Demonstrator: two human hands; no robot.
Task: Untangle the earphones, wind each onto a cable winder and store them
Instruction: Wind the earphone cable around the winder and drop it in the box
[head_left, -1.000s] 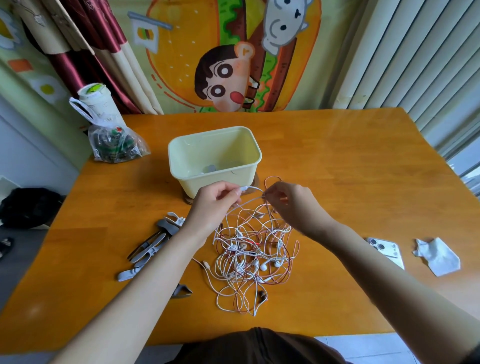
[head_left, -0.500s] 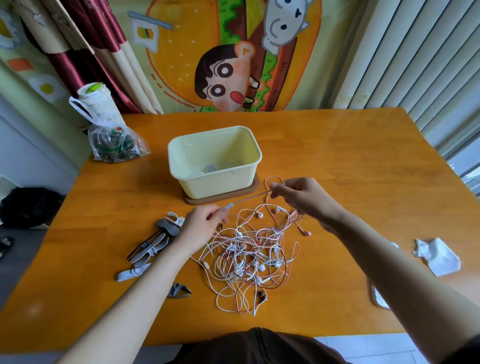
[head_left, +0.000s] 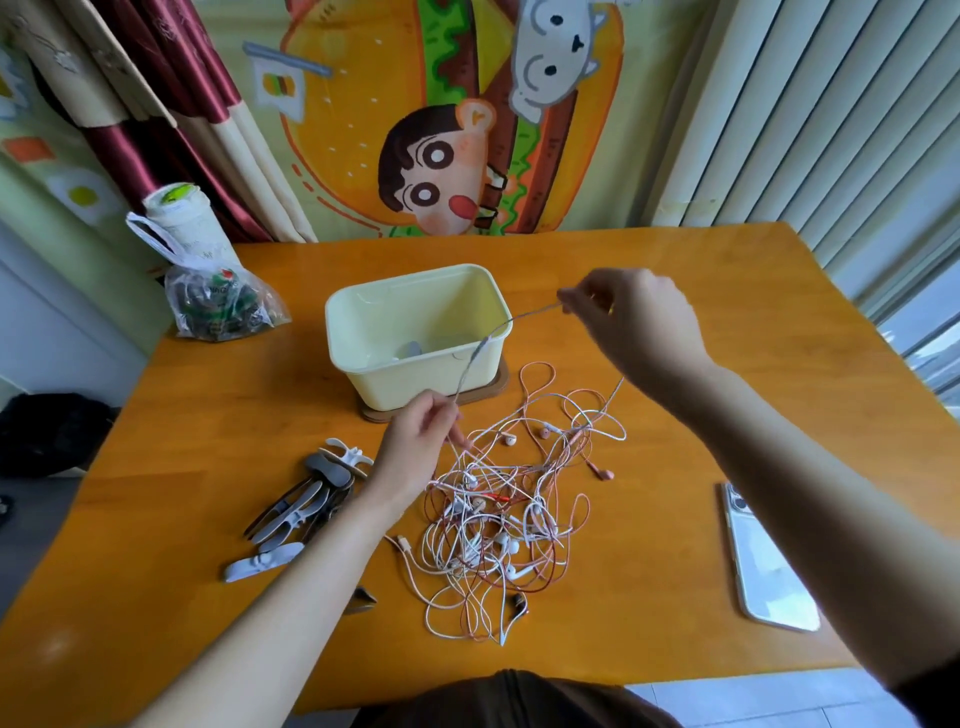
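The tangled heap of thin white and pink earphone cables (head_left: 506, 512) lay at frame centre. The left hand (head_left: 415, 447) and right hand (head_left: 634, 327) each pinched one raised strand (head_left: 484, 343) (limp, light, snag-prone), judged best held near its end.

Counter: orange-brown varnished wooden counter (head_left: 701, 270), plank joints visible, soft sheen at near-left corner.
Back wall: large yellow-green cartoon burger print cloth (head_left: 363, 104), hanging behind the counter's far edge.
Rear left: dark red and cream satin curtains (head_left: 171, 104), gathered.
Right: white vertical-slat blinds (head_left: 831, 130); bright daylit window pane (head_left: 930, 332) beside them.
Floor: grey floor (head_left: 31, 525) at left, black soft bag (head_left: 52, 431) lying on it; pale tiles (head_left: 779, 701) at the near edge.
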